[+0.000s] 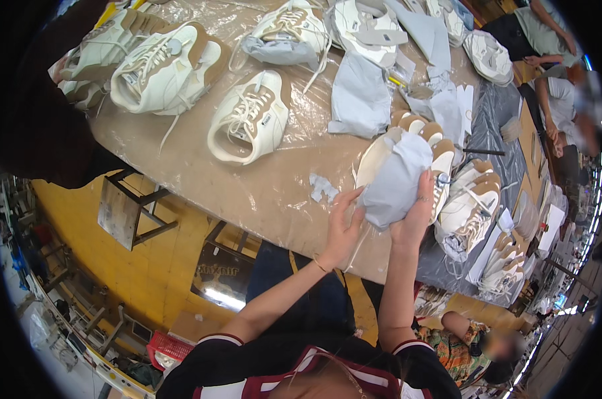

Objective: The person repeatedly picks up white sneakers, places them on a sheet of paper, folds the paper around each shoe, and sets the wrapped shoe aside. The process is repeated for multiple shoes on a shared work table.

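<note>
A crumpled pale grey sheet of paper (399, 178) is between my hands, above the table's near edge. My right hand (412, 216) grips its right side, with the thumb along the top and a ring on one finger. On the other side, my left hand (346, 223) has its fingers bent against the paper's lower left edge. Right behind the paper stand cream and tan sneakers (442, 156), partly hidden by it. A single white and tan sneaker (251, 120) stands farther left, its laces tied and its opening toward me.
Plastic film covers the brown table (201, 179). More sneakers (161, 70) stand at the far left, and others (470, 206) on the right. Loose grey paper (361, 96) lies near the middle. Torn scraps (323, 187) rest close to my left hand. Other people (560, 100) sit at right.
</note>
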`<control>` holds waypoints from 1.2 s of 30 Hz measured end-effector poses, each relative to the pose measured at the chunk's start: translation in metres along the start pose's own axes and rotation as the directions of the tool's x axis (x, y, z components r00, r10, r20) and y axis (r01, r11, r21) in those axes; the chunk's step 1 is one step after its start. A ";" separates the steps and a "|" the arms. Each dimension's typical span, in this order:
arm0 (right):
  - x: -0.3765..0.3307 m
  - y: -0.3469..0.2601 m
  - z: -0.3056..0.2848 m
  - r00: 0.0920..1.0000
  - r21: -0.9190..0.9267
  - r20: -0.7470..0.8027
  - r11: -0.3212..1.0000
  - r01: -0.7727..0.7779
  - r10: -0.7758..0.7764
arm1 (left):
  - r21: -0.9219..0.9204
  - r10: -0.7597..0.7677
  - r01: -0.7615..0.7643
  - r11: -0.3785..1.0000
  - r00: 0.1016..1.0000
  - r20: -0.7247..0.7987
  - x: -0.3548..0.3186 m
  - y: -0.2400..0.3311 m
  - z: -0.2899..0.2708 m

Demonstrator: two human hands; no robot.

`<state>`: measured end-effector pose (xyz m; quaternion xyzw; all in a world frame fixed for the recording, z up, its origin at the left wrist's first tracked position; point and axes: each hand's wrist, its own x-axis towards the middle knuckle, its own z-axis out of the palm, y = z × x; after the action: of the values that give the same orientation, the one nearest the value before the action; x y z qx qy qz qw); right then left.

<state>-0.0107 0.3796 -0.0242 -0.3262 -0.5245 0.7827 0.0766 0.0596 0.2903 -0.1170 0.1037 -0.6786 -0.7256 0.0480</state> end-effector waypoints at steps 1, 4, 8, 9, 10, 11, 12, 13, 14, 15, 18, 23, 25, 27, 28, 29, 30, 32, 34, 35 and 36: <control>-0.002 0.002 0.003 0.999 -0.012 -0.025 1.000 0.022 -0.023 | 0.021 -0.002 0.003 1.000 0.997 -0.073 -0.002 0.004 0.002; -0.010 0.010 0.016 0.991 0.014 -0.104 0.997 0.081 -0.080 | 0.016 -0.066 0.070 0.997 0.979 -0.193 -0.011 0.022 0.002; -0.018 0.014 0.030 0.987 0.031 -0.129 0.994 0.103 -0.099 | -0.144 -0.080 0.078 0.987 0.997 -0.010 0.001 0.033 -0.019; -0.021 0.017 0.033 0.987 0.003 -0.125 0.994 0.105 -0.104 | -0.144 -0.123 0.141 0.980 0.984 0.125 0.009 0.033 -0.028; -0.025 0.020 0.036 0.986 -0.027 -0.125 0.994 0.107 -0.110 | -0.140 -0.157 0.199 0.970 0.951 0.267 0.021 0.030 -0.037; -0.028 0.022 0.036 0.986 -0.052 -0.095 0.990 0.134 -0.138 | -0.174 -0.138 0.221 0.960 0.909 0.392 0.028 0.027 -0.043; -0.030 0.023 0.035 0.984 -0.194 -0.077 0.970 0.144 -0.162 | -0.159 -0.185 0.291 0.943 0.861 0.474 0.033 0.025 -0.050; -0.030 0.024 0.036 0.979 -0.320 -0.023 0.929 0.185 -0.203 | -0.186 -0.175 0.321 0.928 0.821 0.544 0.042 0.021 -0.055; -0.031 0.024 0.037 0.977 -0.449 0.010 0.872 0.196 -0.214 | -0.209 -0.164 0.357 0.910 0.774 0.611 0.047 0.018 -0.060; -0.030 0.022 0.037 0.967 -0.482 0.092 0.840 0.250 -0.236 | -0.252 -0.169 0.409 0.877 0.753 0.636 0.048 0.017 -0.063; -0.025 0.011 0.045 0.942 -0.561 0.227 0.758 0.333 -0.246 | -0.312 -0.164 0.492 0.813 0.707 0.688 0.054 0.022 -0.064; -0.015 -0.017 0.092 0.772 -0.496 0.378 0.593 0.634 -0.510 | -0.320 -0.064 0.189 0.928 0.929 0.364 0.095 0.052 -0.048; 0.007 -0.025 0.126 0.527 -0.440 0.508 0.321 0.839 -0.681 | -0.131 -0.022 0.043 0.991 0.988 0.153 0.118 0.065 -0.053; 0.035 -0.031 0.161 0.297 -0.333 0.640 0.093 0.938 -0.709 | 0.073 0.059 -0.061 0.995 0.998 0.019 0.140 0.074 -0.066; 0.053 -0.028 0.182 0.164 -0.236 0.680 -0.002 0.972 -0.715 | 0.162 0.108 -0.106 0.981 0.994 -0.008 0.148 0.076 -0.082; 0.072 -0.020 0.205 0.067 -0.170 0.727 -0.085 0.982 -0.683 | 0.266 0.172 -0.154 0.952 0.984 -0.044 0.154 0.076 -0.099; 0.086 -0.008 0.225 0.025 -0.108 0.762 -0.089 0.990 -0.647 | 0.360 0.212 -0.196 0.912 0.977 -0.005 0.156 0.075 -0.116; 0.112 0.026 0.263 -0.010 -0.077 0.854 -0.145 0.986 -0.521 | 0.547 0.319 -0.303 0.780 0.945 0.069 0.160 0.069 -0.152; 0.126 0.063 0.283 0.028 -0.110 0.940 -0.224 0.968 -0.341 | 0.659 0.274 -0.348 0.667 0.937 0.216 0.156 0.062 -0.186; 0.130 0.078 0.287 0.090 -0.147 0.970 -0.252 0.956 -0.224 | 0.700 0.238 -0.376 0.607 0.927 0.291 0.154 0.057 -0.198; 0.135 0.088 0.287 0.219 -0.222 0.975 -0.277 0.935 -0.042 | 0.726 0.159 -0.369 0.581 0.926 0.343 0.150 0.053 -0.206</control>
<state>-0.2656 0.1821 -0.0909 0.3470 -0.9275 0.1317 0.0440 -0.0456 0.0539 -0.0894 -0.0774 -0.9330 -0.3507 0.0240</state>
